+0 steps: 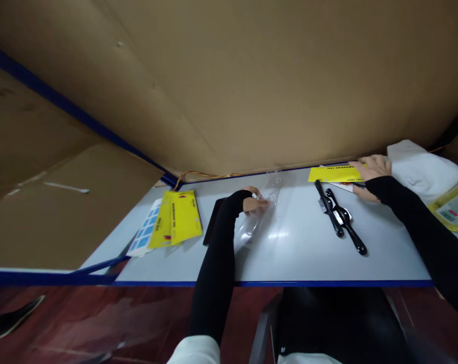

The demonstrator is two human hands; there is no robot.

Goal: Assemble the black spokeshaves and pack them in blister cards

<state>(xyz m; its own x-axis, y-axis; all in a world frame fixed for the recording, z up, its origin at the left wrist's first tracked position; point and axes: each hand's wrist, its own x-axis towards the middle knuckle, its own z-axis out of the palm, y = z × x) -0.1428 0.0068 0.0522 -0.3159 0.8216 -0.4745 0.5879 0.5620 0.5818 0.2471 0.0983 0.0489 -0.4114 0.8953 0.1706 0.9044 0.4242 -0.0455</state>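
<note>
The left hand holds a clear plastic bag mid-table, thumb and fingers drawn nearly together. Rightward, two black-handled tools lie side by side. The right hand reaches over a yellow card, thumb apart from fingers; I cannot tell how firmly it grips. The white table meets a brown wall.

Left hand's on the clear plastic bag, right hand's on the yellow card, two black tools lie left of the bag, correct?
No: the head view shows the two black tools right of the clear plastic bag, not left; the rest holds.
</note>
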